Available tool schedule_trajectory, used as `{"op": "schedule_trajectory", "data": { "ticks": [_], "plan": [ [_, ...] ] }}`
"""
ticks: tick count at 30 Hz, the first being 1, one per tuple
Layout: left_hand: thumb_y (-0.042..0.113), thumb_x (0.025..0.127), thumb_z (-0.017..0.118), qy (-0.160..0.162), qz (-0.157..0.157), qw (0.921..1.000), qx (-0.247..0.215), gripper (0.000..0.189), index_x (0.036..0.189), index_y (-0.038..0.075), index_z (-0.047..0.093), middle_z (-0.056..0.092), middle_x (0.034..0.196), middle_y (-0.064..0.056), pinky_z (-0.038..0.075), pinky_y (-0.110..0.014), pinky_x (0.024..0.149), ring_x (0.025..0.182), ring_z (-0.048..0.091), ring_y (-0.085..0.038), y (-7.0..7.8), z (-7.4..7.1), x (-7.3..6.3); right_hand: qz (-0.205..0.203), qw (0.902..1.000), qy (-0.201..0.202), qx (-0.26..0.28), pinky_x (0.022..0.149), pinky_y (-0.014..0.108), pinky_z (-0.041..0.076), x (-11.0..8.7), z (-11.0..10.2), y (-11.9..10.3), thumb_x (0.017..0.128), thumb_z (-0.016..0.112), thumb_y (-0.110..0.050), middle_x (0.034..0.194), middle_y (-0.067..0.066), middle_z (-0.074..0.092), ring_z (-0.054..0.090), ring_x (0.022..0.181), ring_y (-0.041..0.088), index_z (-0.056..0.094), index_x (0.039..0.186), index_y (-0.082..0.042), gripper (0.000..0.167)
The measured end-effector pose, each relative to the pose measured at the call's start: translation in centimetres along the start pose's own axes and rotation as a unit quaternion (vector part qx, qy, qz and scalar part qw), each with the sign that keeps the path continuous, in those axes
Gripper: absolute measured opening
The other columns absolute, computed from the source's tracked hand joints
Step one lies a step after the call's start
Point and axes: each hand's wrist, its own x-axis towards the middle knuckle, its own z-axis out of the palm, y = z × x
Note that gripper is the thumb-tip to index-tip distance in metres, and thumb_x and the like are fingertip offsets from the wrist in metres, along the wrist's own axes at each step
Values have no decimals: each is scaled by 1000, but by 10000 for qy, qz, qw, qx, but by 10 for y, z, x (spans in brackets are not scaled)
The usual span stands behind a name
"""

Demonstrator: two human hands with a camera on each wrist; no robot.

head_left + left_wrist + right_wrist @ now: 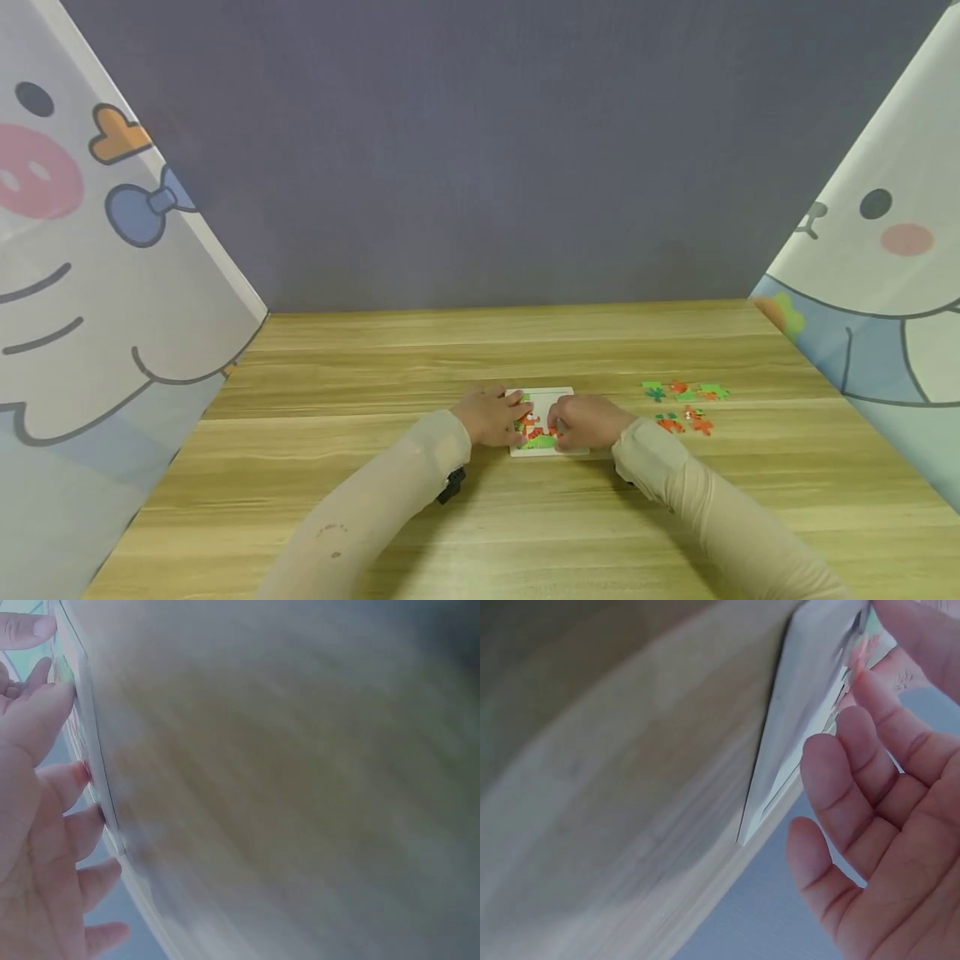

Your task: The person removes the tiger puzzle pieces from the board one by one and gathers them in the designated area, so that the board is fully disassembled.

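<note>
A small white puzzle tray (550,398) lies on the table, with green, red and orange jigsaw pieces (536,442) fitted along its lower and left parts. My left hand (491,416) rests over the tray's left edge, its fingers spread and fairly straight on the board. From the right, my right hand (588,422) reaches over the tray, thumb and forefinger bent together at a reddish-orange puzzle piece (553,432) low in the frame. The right wrist view shows its other fingers loosely curled beside the tray (795,690). Fingers hide much of that piece.
To the right of the tray, loose green, orange and red puzzle pieces (682,390) lie in two groups on the wooden table (337,375). A grey panel (480,150) stands behind, with cartoon-printed panels (112,275) at both sides.
</note>
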Motion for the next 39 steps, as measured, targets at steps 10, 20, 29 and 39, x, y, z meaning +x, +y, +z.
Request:
{"op": "schedule_trajectory", "data": {
  "ticks": [10,20,29,39],
  "plan": [
    [60,99,43,-59,-13,9999,-147,67,158,36,25,20,164,11,23,-45,120,150,23,-18,2,-3,-2,-111,9991,252,324,57,22,38,-3,-1,2,87,70,-5,72,-8,48,39,60,5,59,81,-15,16],
    [59,100,44,-83,-20,9998,-187,66,159,35,25,20,164,11,23,-45,121,150,24,-19,2,-5,-2,-615,9939,369,837,55,20,35,-9,-4,5,92,69,-7,66,-12,46,36,58,0,59,78,-16,19],
    [58,101,43,-111,-20,9998,-179,66,159,34,24,19,164,9,21,-45,121,150,23,-19,2,-6,-4,-763,9924,511,816,55,20,36,-11,-3,4,92,69,-6,66,-11,49,37,59,-1,62,81,-14,16],
    [57,102,41,-264,-35,9995,-142,66,160,32,22,18,165,9,20,-43,122,151,21,-16,4,-8,-5,-595,9951,399,686,56,20,36,-13,-1,2,88,75,-8,66,-12,50,38,60,-1,61,78,-15,19]
  ]
}}
